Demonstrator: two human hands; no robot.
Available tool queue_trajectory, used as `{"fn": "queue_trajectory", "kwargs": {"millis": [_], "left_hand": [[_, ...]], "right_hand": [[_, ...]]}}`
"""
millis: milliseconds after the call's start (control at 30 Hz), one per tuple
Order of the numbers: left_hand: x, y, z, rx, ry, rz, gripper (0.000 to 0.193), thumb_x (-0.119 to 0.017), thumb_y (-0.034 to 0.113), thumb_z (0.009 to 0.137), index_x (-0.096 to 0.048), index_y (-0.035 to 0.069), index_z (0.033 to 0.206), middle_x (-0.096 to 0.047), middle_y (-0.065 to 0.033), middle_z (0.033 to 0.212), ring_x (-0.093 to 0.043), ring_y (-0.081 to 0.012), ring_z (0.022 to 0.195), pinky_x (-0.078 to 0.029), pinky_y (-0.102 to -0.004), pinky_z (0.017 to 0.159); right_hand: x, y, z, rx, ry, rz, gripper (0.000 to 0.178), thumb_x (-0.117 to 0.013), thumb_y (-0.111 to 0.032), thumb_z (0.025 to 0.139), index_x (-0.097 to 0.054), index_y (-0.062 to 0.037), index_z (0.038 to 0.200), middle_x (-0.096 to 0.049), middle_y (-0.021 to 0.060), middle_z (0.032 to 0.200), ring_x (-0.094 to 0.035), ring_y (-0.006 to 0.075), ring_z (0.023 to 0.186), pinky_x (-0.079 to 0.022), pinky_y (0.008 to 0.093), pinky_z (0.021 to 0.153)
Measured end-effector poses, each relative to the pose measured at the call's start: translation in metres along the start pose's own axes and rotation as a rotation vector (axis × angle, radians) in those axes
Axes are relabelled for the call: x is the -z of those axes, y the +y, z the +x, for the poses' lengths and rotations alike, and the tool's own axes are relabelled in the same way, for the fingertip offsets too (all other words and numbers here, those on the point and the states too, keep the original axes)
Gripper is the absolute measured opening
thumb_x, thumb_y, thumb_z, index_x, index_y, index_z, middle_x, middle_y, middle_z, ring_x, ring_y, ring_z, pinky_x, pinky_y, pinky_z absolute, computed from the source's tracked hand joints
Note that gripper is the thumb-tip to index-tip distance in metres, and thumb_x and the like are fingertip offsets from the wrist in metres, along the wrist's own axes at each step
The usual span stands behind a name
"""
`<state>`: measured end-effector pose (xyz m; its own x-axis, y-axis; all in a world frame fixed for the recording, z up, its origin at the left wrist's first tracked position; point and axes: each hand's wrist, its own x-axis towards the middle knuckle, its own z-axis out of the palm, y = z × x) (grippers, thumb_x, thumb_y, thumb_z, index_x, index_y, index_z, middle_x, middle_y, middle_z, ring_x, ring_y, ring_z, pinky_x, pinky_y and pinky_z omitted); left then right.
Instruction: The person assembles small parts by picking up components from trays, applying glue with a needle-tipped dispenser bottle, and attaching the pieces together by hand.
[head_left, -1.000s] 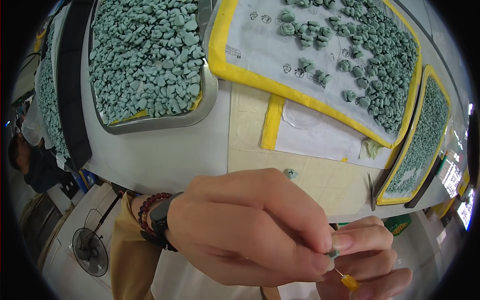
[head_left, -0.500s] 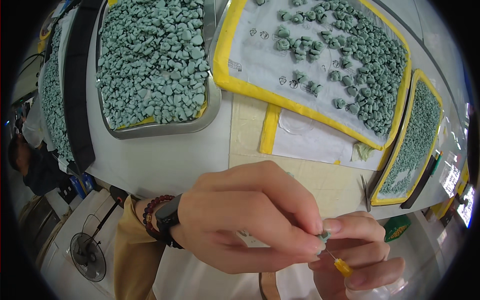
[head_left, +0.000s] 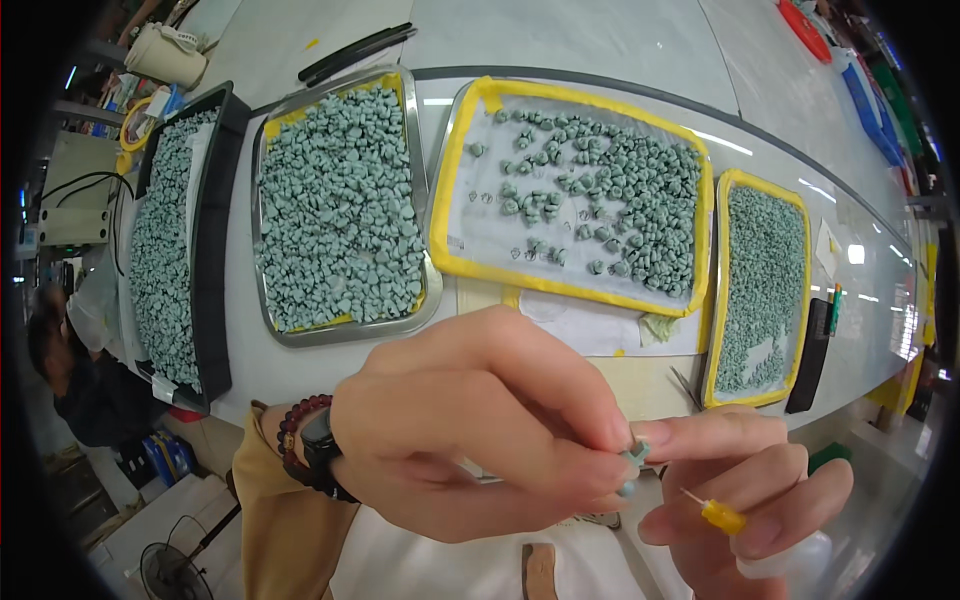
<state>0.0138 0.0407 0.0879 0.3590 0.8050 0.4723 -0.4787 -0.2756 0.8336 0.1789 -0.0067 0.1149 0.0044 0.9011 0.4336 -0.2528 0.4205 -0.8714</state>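
Note:
My left hand (head_left: 470, 430), with a dark watch and beads at the wrist, pinches a small green piece (head_left: 637, 453) between thumb and forefinger. The fingers hide much of its shape. A fingertip of my right hand (head_left: 745, 470) touches the same piece. In the curled lower fingers of that hand is a translucent squeeze bottle (head_left: 800, 558) with a yellow needle tip (head_left: 722, 517). The thin needle points up toward the piece but stands apart from it.
Beyond my hands stand a black tray (head_left: 212, 270), a metal tray (head_left: 432, 300) and two yellow-edged trays (head_left: 570, 290) (head_left: 712, 350). Small green pieces fill most of them; rosette-like green pieces (head_left: 655, 225) lie on the white sheet. Tweezers (head_left: 686, 385) lie by the right tray. A fan (head_left: 172, 570) stands lower left.
The view has shifted, so the trays appear smaller and more of the far table shows. The needle has drawn back from the green piece. My left hand keeps its pinch.

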Motion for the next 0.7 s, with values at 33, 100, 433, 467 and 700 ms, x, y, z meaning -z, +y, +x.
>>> {"fn": "queue_trajectory", "kwargs": {"millis": [33, 100, 433, 467, 700], "left_hand": [[0.001, -0.001, -0.001, -0.001, 0.006, 0.016, 0.028, -0.071, -0.015, 0.056, -0.058, -0.003, 0.078, -0.049, -0.019, 0.094, -0.061, -0.0224, 0.068, -0.053, -0.025, 0.064], [0.005, -0.003, -0.007, 0.0, 0.044, -0.006, 0.027, -0.071, -0.016, 0.054, -0.057, -0.004, 0.074, -0.05, -0.0188, 0.09, -0.061, -0.0222, 0.067, -0.053, -0.0252, 0.065], [0.019, -0.009, -0.001, 0.104, -0.06, -0.057, 0.021, -0.07, -0.019, 0.052, -0.055, -0.009, 0.063, -0.054, -0.0224, 0.083, -0.061, -0.0222, 0.066, -0.054, -0.0233, 0.063], [0.017, -0.008, -0.002, 0.123, -0.015, -0.056, 0.021, -0.069, -0.02, 0.052, -0.055, -0.01, 0.063, -0.054, -0.0229, 0.083, -0.061, -0.0218, 0.065, -0.054, -0.0225, 0.062], [0.016, -0.009, -0.004, 0.15, 0.031, 0.009, 0.023, -0.07, -0.021, 0.049, -0.053, -0.011, 0.061, -0.055, -0.0232, 0.078, -0.061, -0.0209, 0.061, -0.053, -0.0194, 0.06]], "right_hand": [[0.005, 0.001, 0.007, 0.002, -0.008, 0.016, 0.033, -0.066, -0.007, 0.069, -0.035, -0.0132, 0.082, -0.044, 0.0019, 0.064, -0.054, 0.0298, 0.08, -0.042, 0.033, 0.065], [0.017, -0.003, 0.037, -0.043, -0.429, -0.073, 0.028, -0.046, -0.03, 0.082, -0.035, -0.0048, 0.089, -0.051, 0.013, 0.069, -0.057, 0.0352, 0.069, -0.048, 0.0448, 0.065], [0.016, 0.021, 0.033, 0.06, -0.453, -0.107, 0.04, -0.034, -0.041, 0.089, -0.035, -0.001, 0.087, -0.051, 0.0152, 0.065, -0.058, 0.0329, 0.056, -0.054, 0.0463, 0.057], [0.016, 0.017, 0.028, -0.008, -0.413, -0.179, 0.03, -0.045, -0.033, 0.083, -0.035, -0.0047, 0.085, -0.048, 0.0112, 0.064, -0.057, 0.0332, 0.062, -0.051, 0.0415, 0.058], [0.017, 0.029, 0.038, 0.076, -0.458, -0.135, 0.041, -0.034, -0.042, 0.089, -0.035, -0.0012, 0.086, -0.051, 0.0142, 0.064, -0.058, 0.0315, 0.055, -0.055, 0.0439, 0.054]]}}
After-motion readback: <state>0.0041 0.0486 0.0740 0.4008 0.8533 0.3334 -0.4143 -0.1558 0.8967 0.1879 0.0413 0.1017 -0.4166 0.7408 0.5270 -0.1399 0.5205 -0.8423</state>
